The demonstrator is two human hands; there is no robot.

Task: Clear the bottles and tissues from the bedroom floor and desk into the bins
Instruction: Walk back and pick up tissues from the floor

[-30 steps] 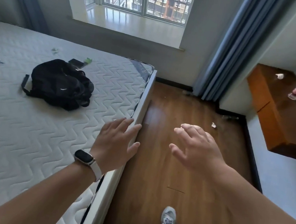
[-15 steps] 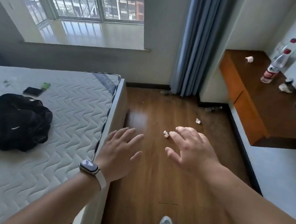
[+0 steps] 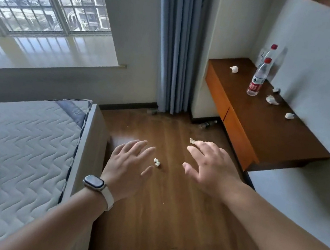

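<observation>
The left hand [image 3: 130, 162] and right hand [image 3: 210, 170] are hanging spread and empty at frame centre, flanking 1 crumpled tissue [image 3: 156, 162] on the floor [image 3: 168, 211]. Upper right, the desk [image 3: 266, 127] is carrying 2 bottles [image 3: 257, 78] and at least 3 tissue wads [image 3: 271, 99]. Collecting is seemingly just starting; next comes stooping and pinching that nearest tissue. No bin is showing.

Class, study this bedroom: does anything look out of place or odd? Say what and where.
Yes: litter. A crumpled tissue lies on the floor, a second tissue farther on; more tissues dot the desk beside two upright bottles; another bottle seems to lie sideways on the floor beside it.
</observation>
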